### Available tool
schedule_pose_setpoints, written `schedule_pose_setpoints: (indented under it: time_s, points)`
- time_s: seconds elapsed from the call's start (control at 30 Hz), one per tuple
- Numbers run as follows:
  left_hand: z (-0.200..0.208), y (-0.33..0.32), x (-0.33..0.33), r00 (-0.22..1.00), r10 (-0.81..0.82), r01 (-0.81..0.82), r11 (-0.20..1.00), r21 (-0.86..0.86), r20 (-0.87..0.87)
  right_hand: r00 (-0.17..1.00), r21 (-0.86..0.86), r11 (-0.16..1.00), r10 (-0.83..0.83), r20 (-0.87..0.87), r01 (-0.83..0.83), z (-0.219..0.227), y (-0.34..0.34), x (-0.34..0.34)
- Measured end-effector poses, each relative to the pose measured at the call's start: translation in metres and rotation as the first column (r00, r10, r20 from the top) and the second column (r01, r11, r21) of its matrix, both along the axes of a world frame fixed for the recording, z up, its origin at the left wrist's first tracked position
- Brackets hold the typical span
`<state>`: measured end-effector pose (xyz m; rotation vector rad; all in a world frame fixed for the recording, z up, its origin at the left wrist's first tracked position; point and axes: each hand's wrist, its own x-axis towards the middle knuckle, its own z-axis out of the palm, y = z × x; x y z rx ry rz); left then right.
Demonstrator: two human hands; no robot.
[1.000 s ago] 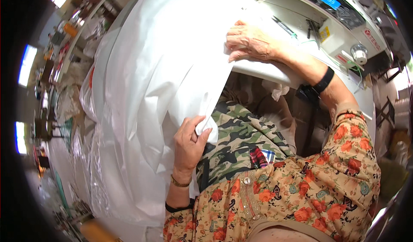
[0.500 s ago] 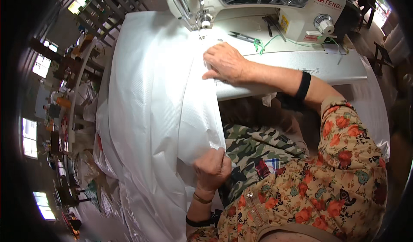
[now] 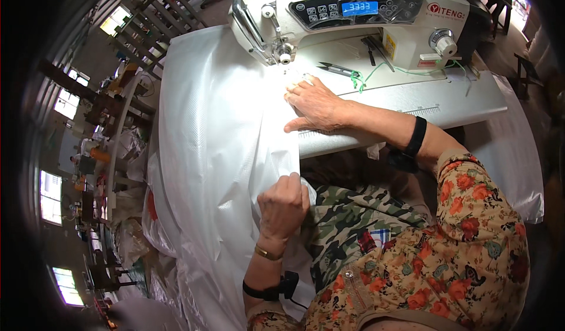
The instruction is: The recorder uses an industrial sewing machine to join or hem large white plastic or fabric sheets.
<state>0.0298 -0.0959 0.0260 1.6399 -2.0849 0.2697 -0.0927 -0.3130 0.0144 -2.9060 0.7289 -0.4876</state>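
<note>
A large white woven plastic sheet [image 3: 203, 119] spreads over the left of the sewing machine [image 3: 353, 13] and hangs down toward my lap. My left hand [image 3: 284, 206] is closed in a fist on the sheet's right edge, below the machine bed. Beside the needle area [image 3: 283, 60], my right hand [image 3: 315, 104] rests flat along the same edge, fingers stretched forward and thumb apart. Strong lamp light washes out the sheet near the presser foot, so the stitching cannot be made out.
Thread snips [image 3: 338, 69] and a tangle of green thread [image 3: 359, 81] lie on the bed right of my right hand. A dark slim tool [image 3: 372, 51] lies behind them. At the left stand a long bench [image 3: 118, 131] and bundled plastic [image 3: 132, 240].
My left hand has moved up along the sheet's edge, closer to the machine. My right hand has gone from bent fingers to flatter, stretched ones. The whole view has shifted slightly.
</note>
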Motion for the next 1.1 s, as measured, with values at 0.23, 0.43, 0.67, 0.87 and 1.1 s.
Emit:
schedule_pose_setpoints:
  time_s: [0.23, 0.43, 0.67, 0.87, 1.1]
  points:
    - [0.005, -0.047, 0.004, 0.988, 0.067, -0.078, 0.994, 0.073, 0.142, 0.985, 0.112, 0.979, 0.163, 0.057, -0.169, 0.006, 0.004, -0.005]
    - [0.007, -0.094, 0.009, 0.972, 0.123, -0.143, 0.986, 0.088, 0.201, 0.942, 0.062, 0.967, 0.224, 0.252, -0.247, -0.004, 0.005, -0.005]
    - [0.011, -0.141, 0.012, 0.965, 0.155, -0.180, 0.978, 0.103, 0.210, 0.897, 0.082, 0.967, 0.189, 0.399, -0.240, -0.014, -0.004, 0.001]
    - [0.009, -0.175, 0.012, 0.975, 0.220, -0.218, 0.968, 0.124, -0.003, 0.857, 0.367, 0.924, -0.101, 0.506, -0.109, -0.005, -0.001, 0.004]
    - [-0.005, -0.181, 0.025, 0.921, 0.350, -0.339, 0.937, 0.087, -0.174, 0.791, 0.322, 0.944, -0.250, 0.558, 0.072, -0.017, -0.002, 0.016]
